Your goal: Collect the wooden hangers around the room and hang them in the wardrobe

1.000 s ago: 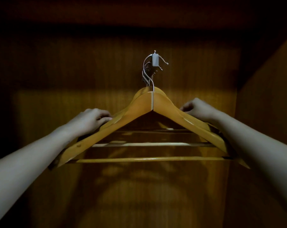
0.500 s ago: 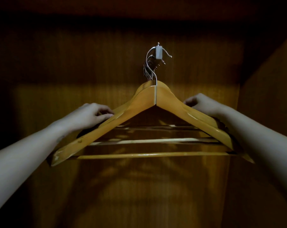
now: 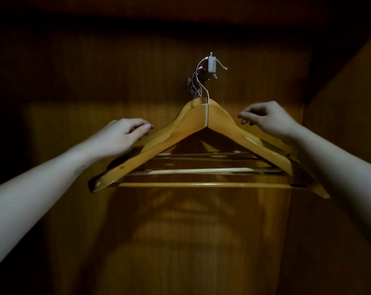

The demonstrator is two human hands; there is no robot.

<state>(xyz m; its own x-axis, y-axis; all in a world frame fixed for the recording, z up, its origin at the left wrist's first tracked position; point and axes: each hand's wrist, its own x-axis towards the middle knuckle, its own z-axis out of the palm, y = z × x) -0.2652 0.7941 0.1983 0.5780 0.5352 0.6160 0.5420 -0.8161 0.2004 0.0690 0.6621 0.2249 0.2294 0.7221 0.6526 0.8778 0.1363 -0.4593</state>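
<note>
Now hangers (image 3: 180,133) hang btwn both hands (image 3: 118,136), fingers loose.

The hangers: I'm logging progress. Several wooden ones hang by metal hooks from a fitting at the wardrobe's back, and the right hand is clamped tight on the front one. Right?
Not quite. In the head view the right hand is open, fingers loose, hovering just off the front hanger. The rest holds: several wooden hangers hang by metal hooks from the fitting.

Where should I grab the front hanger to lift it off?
Probably by its two sloping shoulders, one hand each side, coming from the front. The front hanger hangs by its metal hook on the wardrobe peg, so lifting both shoulders evenly should free it.
</note>
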